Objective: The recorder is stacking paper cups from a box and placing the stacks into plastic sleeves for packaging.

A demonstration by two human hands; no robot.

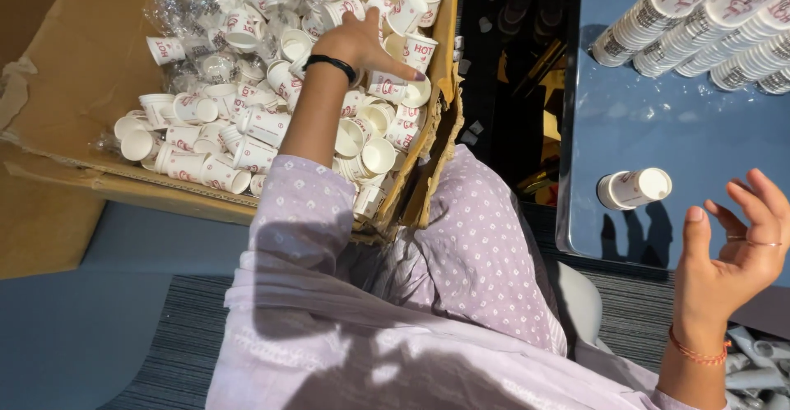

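Left hand [358, 44], fingers spread, resting on loose white paper cups [247, 122] heaped in a torn cardboard box [74, 73]; right hand [736, 250] open and empty beside a short cup stack [634, 188] on the glossy blue table [699, 130].

White cups, red print, brown box

Paper cups [247, 122] in the brown cardboard box [74, 64] are white with red lettering; right of the box sits a blue table [683, 130]. Sleeve [304, 204] is lilac with white dots, wristband [331, 64] black.

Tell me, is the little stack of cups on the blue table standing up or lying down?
Lying down. The short cup stack rests on its side on the blue table, its round end facing right.
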